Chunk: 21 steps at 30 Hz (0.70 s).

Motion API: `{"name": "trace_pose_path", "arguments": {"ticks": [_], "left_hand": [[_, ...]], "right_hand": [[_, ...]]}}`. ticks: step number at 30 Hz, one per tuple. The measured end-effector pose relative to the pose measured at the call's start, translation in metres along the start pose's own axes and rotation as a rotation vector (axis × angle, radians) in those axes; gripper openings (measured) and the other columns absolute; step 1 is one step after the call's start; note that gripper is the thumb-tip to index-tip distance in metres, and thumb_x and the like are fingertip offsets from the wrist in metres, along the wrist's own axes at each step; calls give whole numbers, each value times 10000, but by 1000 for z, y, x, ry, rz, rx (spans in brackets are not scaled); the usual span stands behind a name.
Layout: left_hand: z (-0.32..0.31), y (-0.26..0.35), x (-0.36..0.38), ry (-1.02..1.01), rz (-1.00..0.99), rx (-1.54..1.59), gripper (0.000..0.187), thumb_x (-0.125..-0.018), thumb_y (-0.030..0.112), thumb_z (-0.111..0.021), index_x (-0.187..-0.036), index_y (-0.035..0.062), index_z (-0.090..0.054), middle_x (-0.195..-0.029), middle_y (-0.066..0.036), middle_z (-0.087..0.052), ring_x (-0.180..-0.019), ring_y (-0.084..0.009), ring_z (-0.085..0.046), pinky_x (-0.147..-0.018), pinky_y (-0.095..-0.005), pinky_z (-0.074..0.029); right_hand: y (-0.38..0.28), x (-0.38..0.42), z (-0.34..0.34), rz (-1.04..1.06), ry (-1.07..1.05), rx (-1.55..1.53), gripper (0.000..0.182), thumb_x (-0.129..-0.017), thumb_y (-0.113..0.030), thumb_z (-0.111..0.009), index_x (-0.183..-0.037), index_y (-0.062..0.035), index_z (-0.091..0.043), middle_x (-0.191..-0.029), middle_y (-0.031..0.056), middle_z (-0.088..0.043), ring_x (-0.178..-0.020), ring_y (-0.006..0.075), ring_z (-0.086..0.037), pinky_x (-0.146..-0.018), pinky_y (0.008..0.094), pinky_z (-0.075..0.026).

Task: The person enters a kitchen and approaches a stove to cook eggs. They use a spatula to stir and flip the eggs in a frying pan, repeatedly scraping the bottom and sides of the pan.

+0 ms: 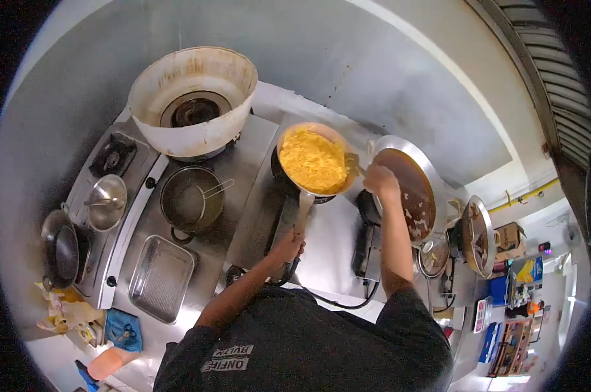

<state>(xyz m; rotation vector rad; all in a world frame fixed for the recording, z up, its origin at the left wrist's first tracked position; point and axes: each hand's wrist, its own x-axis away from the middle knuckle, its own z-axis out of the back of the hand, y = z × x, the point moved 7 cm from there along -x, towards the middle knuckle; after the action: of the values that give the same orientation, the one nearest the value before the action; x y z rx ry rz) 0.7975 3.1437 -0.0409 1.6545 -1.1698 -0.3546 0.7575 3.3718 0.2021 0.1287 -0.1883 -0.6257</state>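
Observation:
My left hand [289,247] is closed around the long handle of a frying pan [305,199], which sits over a burner at the back of the counter. Yellow food that looks like egg [312,160] covers the pan's base. In my right hand [382,181] is a spatula [352,164], its blade at the right edge of the food. Just right of that hand stands a big metal pot [400,142] of brown liquid with pale bits floating in it.
On the left are a large white drum-like vessel [191,134], a dark pot [193,199] with a strainer, a metal tray [163,277], a metal bowl [107,202] and black pans [63,248]. Another wide pan [477,238] stands far right. A black hose [335,302] crosses near my body.

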Motion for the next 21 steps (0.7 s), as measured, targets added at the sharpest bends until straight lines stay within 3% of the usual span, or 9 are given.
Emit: {"name": "trace_pose_path", "arguments": {"ticks": [3,4,5,8,11,12,14,16,21], "left_hand": [[-4,15,9,16,14,-40,178,-882,242,-423,-821,79,-385,-616,3,-439,-497,-93,-436,-437,-262,-381],[-4,21,13,41,27,-99,178,-881,241,-424,-826,76,-386,-622,2,-441,-497,-91,-436,-437,-263,-381],[-3,22,13,48,22,-99,178,-881,241,-424,-826,76,-386,-622,2,-441,-497,-91,-436,-437,-263,-381],[-1,20,13,19,24,-68,179,-883,244,-424,-848,71,-391,-635,-1,-448,-497,-89,-436,-430,-257,-385],[0,9,3,32,-11,12,170,-881,234,-431,-861,72,-385,-618,-2,-448,-495,-92,-438,-419,-250,-386],[3,-4,-3,36,24,63,166,-878,228,-437,-868,74,-375,-615,-5,-451,-487,-94,-438,-408,-249,-382],[3,-14,-5,34,63,110,164,-876,222,-442,-875,77,-366,-613,-8,-454,-479,-96,-438,-397,-249,-378],[-1,-9,-7,-67,-31,221,155,-870,209,-449,-854,74,-376,-608,-13,-460,-461,-101,-438,-379,-255,-372],[4,13,5,10,-48,39,173,-871,213,-442,-787,69,-400,-591,-12,-457,-451,-105,-439,-375,-261,-372]], "right_hand": [[-7,-27,-41,58,187,-107,243,-738,-226,-464,-879,-101,-617,-847,152,-615,-798,333,-587,-693,408,-473],[5,-58,-74,-125,174,-191,222,-727,-242,-491,-850,-111,-620,-816,135,-622,-769,319,-595,-659,411,-475],[-5,-61,-64,-117,177,-192,222,-727,-242,-491,-850,-111,-620,-816,135,-622,-769,319,-595,-659,411,-475],[-41,-76,-60,40,32,-80,281,-767,-200,-429,-932,-97,-631,-961,161,-599,-902,306,-580,-801,386,-450],[-90,-54,-36,985,854,151,206,-789,-145,-426,-784,-38,-602,-724,130,-597,-680,271,-605,-575,410,-474],[-88,-62,-36,983,846,152,206,-789,-145,-426,-784,-38,-602,-724,130,-597,-680,271,-605,-575,410,-474],[-87,-92,-60,794,206,395,199,-800,-134,-421,-788,-37,-595,-743,130,-594,-669,269,-605,-558,396,-478],[-87,-75,-50,765,201,364,202,-801,-143,-424,-793,-38,-595,-731,126,-595,-673,266,-607,-565,390,-481],[-99,4,4,740,216,346,200,-797,-157,-436,-800,-61,-611,-716,102,-609,-698,256,-616,-590,372,-490]]}}
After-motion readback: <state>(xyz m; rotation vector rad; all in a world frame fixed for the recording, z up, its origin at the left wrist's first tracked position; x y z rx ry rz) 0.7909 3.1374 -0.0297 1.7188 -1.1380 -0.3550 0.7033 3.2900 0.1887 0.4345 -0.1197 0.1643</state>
